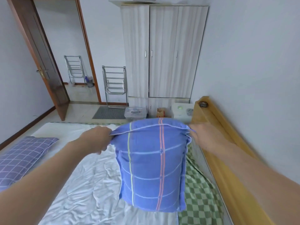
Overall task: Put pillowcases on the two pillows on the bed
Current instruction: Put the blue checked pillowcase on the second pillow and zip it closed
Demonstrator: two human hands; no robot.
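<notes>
Blue striped pillow [153,168], one of two here, hangs upright over the bed [84,192], long axis vertical, open end up. Left hand [95,138] and right hand [203,137] each pinch a top corner. The second, purple checked pillow [22,156] lies flat at far left.

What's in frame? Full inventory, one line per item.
blue striped pillow: 1, blue with orange and green stripes, held upright over the bed by its top corners
checked pillow: 1, purple check, lying on the bed at left
white sheet: 1, white, wrinkled, covering the bed
green checked cloth: 1, green and white, along the bed's right side
headboard: 1, light wood, at right
wardrobe: 1, pale wood grain, against the far wall
folding racks: 2, chrome, one by the wardrobe, one past the doorway
door: 1, brown, open
left hand: pinching the top left corner
right hand: pinching the top right corner
</notes>
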